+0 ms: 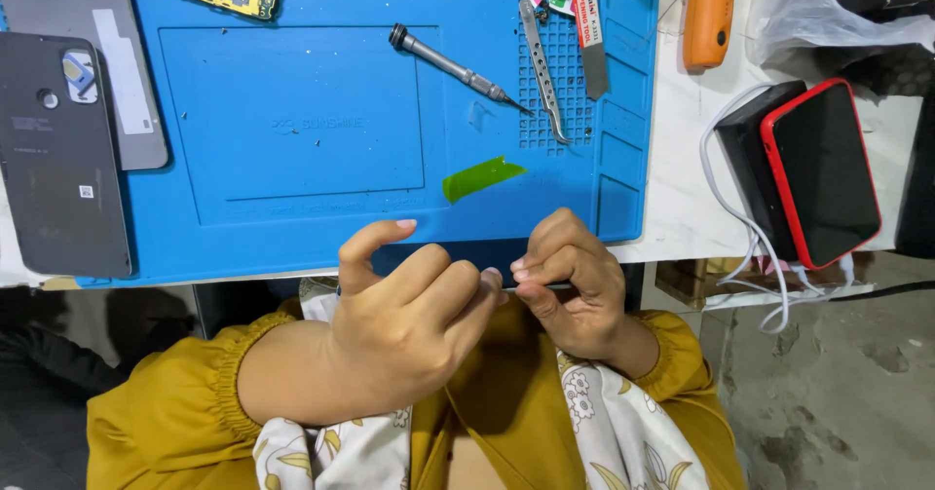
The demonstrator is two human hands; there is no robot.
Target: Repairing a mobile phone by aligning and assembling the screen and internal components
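Both hands held close together just off the near edge of the blue silicone mat (292,110); left hand (409,320) loosely curled, index finger crooked upward, its fingertips meeting those of the right hand (575,285); right hand pinched tight, fingers folded in; whatever sits between the fingertips is too small to make out; cannot tell its axis. On the mat: slim metal screwdriver (453,66), knurled cap to upper left, tip pointing lower right; steel tweezers (542,66) lying near-vertical over the mat's gridded patch; glossy green strip of film (482,176), slanting up to the right. Matte grey phone back cover (54,154) at far left; red-cased phone (823,169) on a black block at right.
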